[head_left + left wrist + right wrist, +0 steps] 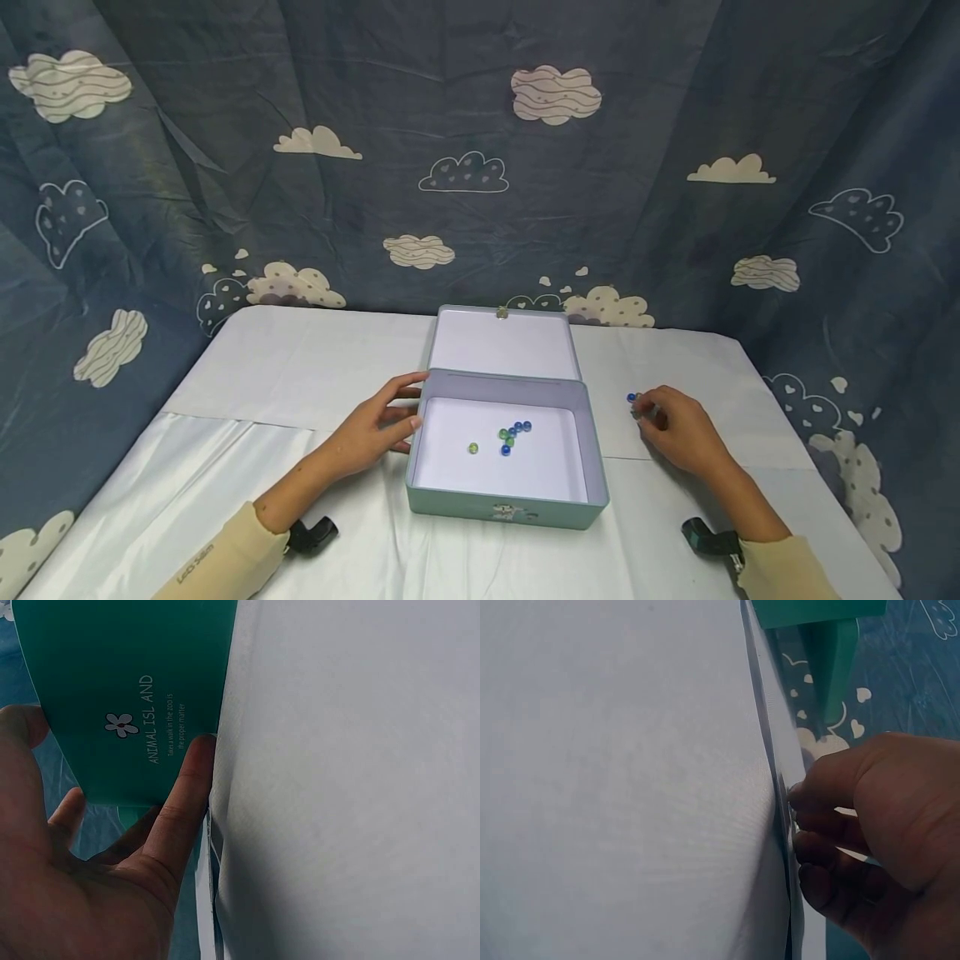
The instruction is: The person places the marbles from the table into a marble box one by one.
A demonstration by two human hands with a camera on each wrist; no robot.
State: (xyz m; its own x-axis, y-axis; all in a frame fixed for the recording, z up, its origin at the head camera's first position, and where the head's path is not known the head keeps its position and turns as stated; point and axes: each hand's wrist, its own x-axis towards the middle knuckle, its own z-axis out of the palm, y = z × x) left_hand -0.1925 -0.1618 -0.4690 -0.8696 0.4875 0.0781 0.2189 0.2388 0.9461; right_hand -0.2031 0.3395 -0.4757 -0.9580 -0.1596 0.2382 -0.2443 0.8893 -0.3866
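Observation:
A green tin box (506,512) stands on the table with its lid (504,343) laid back. Several blue and green glass marbles (506,450) lie on its floor, right of the middle. Against the box's left side rests my left hand (375,433), fingers spread and thumb near the rim; the left wrist view shows a finger along the printed wall (124,697). Right of the box, my right hand (678,425) reaches down to the tabletop with bent fingers (817,787). A blue marble (632,397) sits beside its fingertips, which partly hide another. Whether they pinch a marble is hidden.
White cloth (315,533) covers the table, with a crease running across it. Behind and at both sides hangs a dark blue curtain (450,100) printed with clouds. Each wrist wears a black camera, one by the left sleeve (232,554), one by the right.

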